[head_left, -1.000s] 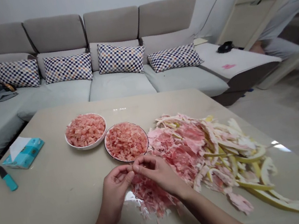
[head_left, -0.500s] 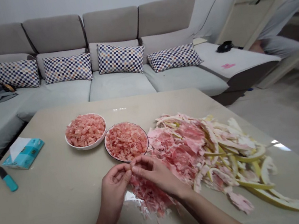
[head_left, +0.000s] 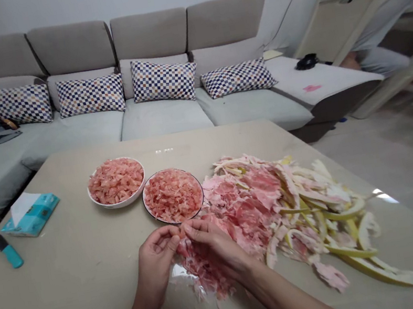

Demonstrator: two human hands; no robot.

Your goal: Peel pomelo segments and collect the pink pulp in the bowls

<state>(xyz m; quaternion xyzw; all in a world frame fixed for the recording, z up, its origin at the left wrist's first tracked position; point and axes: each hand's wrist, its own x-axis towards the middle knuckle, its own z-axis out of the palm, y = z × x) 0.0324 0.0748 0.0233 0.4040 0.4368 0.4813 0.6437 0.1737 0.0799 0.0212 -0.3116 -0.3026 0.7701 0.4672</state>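
Note:
My left hand (head_left: 159, 259) and my right hand (head_left: 212, 244) meet fingertip to fingertip at the near side of the table. Between them they pinch a small piece of pink pomelo flesh (head_left: 182, 232), mostly covered by the fingers. Just beyond is a dark-rimmed plate (head_left: 152, 218) heaped with pomelo pulp (head_left: 173, 195). A white bowl (head_left: 119, 204) of similar pulp touches or nearly touches it on the left. Pink membrane scraps (head_left: 240, 207) lie under and to the right of my right hand, with some below both hands.
Yellow-green pomelo peels (head_left: 352, 256) pile up at the right of the table (head_left: 88, 298). At far left are a turquoise-handled knife (head_left: 10, 252) and a tissue pack (head_left: 36, 216). A sofa (head_left: 163, 114) with patterned cushions stands behind. A person (head_left: 381, 59) sits at upper right.
My fingers have shifted slightly, and a little of the pink piece now shows between them. The whole view has moved a little; the bowl, plate and peels rest as before.

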